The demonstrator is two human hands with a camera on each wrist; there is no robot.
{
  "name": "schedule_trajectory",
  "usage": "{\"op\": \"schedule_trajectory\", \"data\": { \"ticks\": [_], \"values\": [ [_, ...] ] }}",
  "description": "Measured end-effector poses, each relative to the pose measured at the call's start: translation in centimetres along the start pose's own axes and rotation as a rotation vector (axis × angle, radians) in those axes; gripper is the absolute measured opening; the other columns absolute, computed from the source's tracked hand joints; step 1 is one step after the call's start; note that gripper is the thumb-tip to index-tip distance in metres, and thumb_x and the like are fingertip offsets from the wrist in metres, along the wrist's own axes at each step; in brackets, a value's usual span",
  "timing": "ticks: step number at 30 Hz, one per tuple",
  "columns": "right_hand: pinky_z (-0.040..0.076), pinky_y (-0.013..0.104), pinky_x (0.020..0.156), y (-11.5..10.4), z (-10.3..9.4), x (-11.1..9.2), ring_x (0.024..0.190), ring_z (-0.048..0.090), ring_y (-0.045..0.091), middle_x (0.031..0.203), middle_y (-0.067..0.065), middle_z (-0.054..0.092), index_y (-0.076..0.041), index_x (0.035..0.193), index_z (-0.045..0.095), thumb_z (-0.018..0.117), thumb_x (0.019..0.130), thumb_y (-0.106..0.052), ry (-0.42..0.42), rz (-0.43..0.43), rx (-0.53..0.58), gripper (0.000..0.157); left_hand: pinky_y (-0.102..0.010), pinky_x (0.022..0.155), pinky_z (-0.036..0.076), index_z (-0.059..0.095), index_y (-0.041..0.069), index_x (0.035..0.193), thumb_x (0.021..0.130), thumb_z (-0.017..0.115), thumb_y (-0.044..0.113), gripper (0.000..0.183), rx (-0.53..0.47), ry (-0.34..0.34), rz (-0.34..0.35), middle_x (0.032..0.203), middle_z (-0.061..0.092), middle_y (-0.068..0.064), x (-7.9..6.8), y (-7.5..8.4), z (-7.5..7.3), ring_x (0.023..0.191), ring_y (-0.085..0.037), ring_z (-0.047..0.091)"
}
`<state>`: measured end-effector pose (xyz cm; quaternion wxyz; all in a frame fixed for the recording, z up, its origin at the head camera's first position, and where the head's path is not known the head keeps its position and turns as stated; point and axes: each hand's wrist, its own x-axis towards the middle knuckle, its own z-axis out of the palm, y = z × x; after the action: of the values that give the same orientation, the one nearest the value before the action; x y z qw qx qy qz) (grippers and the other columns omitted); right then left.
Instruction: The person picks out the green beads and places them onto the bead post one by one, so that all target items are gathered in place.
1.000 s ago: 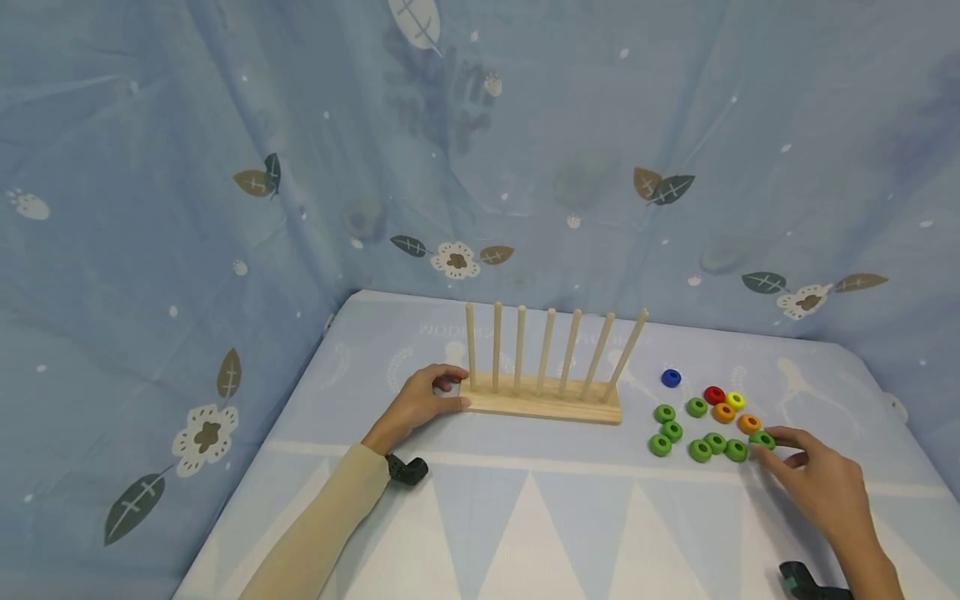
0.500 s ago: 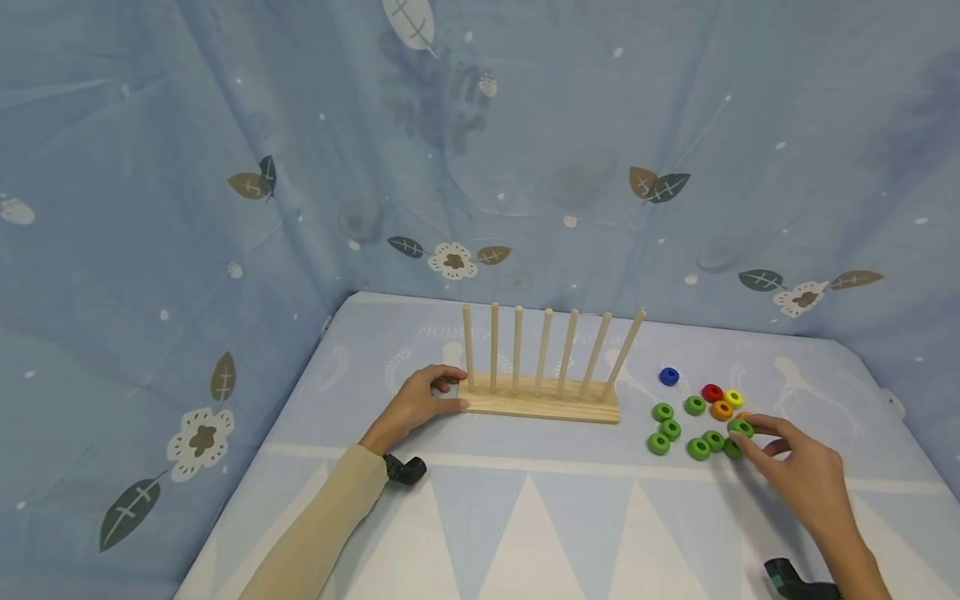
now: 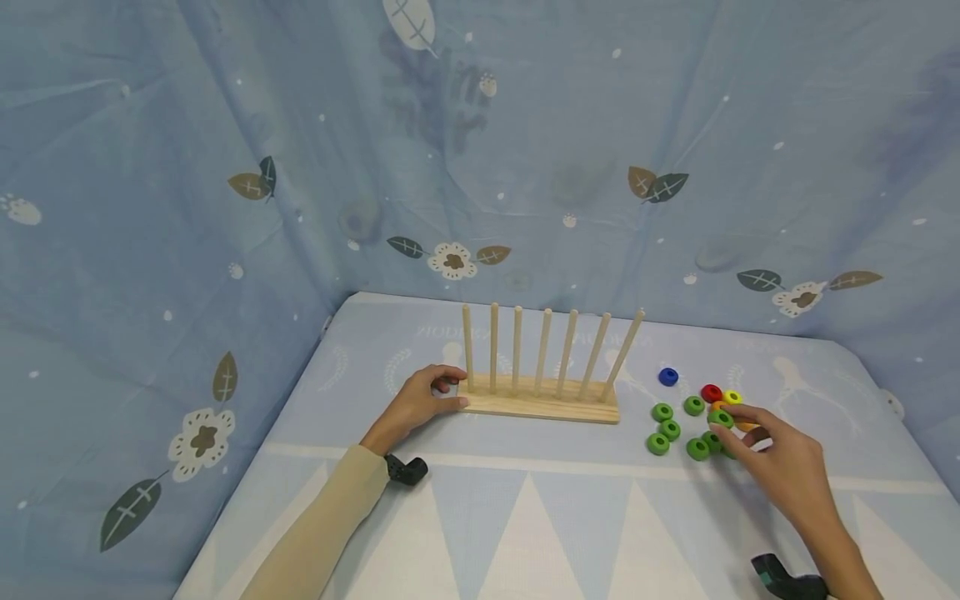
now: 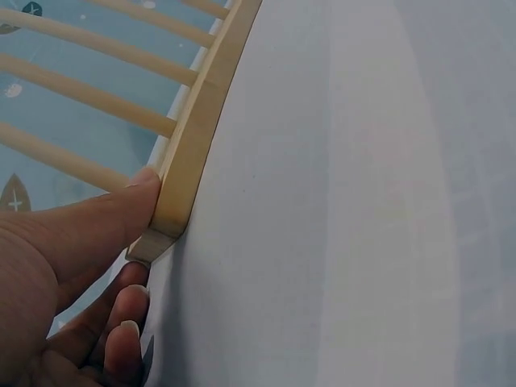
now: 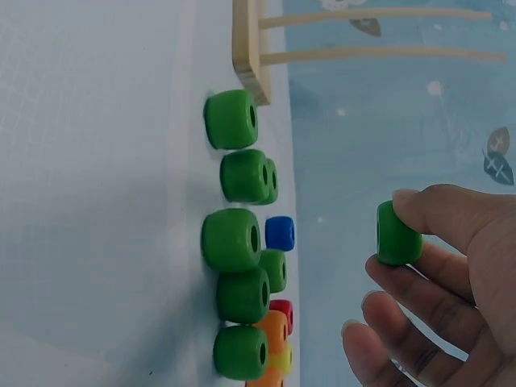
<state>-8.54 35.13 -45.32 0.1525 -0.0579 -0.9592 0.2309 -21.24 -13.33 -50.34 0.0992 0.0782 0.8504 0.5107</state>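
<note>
My left hand (image 3: 420, 402) grips the left end of a pale wooden peg stand (image 3: 540, 408), thumb against its base (image 4: 193, 161). A row of several upright pegs rises from that base, all bare. Between thumb and fingertips my right hand (image 3: 783, 458) pinches a green bead (image 5: 399, 234) with a hole through it. The bead is raised off the table, above the other beads. Beneath and left of it lie several green beads (image 3: 697, 449). Close by are a red bead (image 3: 712, 392), a yellow bead (image 3: 732, 397) and orange beads (image 5: 272, 325), partly hidden by my hand in the head view.
A blue bead (image 3: 668, 377) lies apart, between the stand and the other beads. Patterned cloth (image 3: 540, 167) hangs behind the table (image 3: 480, 517) and along its left side. Black devices sit at both wrists, the left one (image 3: 407, 470) near the table surface.
My right hand has lifted the green bead off the table and carried it left, over the other beads. My left hand stays at the stand's end.
</note>
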Motion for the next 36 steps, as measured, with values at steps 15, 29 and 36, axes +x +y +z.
{"op": "schedule_trajectory", "data": {
  "ticks": [15, 29, 36],
  "values": [
    [0.042, 0.025, 0.048, -2.4, 0.0, 0.7, 0.072, 0.061, 0.023, 0.096, 0.017, 0.071, -0.008, 0.119, 0.07, 0.084, 0.084, -0.023, 0.026, -0.127, 0.055, 0.04, -0.039, 0.087, 0.044, 0.069, 0.02, 0.123, 0.083, 0.085, 0.019, 0.044, -0.004, 0.016, 0.01, 0.113, 0.063, 0.001, 0.0, -0.1, 0.1, 0.101, -0.02, 0.054],
    [0.045, 0.025, 0.046, -4.6, 0.8, 0.8, 0.067, 0.062, 0.016, 0.084, 0.003, 0.07, -0.012, 0.116, 0.073, 0.084, 0.084, -0.022, 0.005, -0.213, 0.126, 0.035, -0.04, 0.089, 0.044, 0.069, 0.022, 0.124, 0.083, 0.085, 0.021, 0.044, 0.007, 0.002, 0.016, 0.118, 0.064, 0.002, -0.2, -0.1, 0.0, 0.102, -0.02, 0.054],
    [0.048, 0.025, 0.049, -5.9, 1.1, 1.0, 0.066, 0.061, 0.018, 0.088, 0.004, 0.071, -0.013, 0.117, 0.073, 0.084, 0.084, -0.021, -0.02, -0.232, 0.136, 0.036, -0.04, 0.089, 0.044, 0.069, 0.022, 0.123, 0.083, 0.085, 0.021, 0.043, 0.019, 0.005, 0.032, 0.116, 0.063, 0.002, -0.1, -0.2, 0.1, 0.102, -0.02, 0.054]
  ]
}}
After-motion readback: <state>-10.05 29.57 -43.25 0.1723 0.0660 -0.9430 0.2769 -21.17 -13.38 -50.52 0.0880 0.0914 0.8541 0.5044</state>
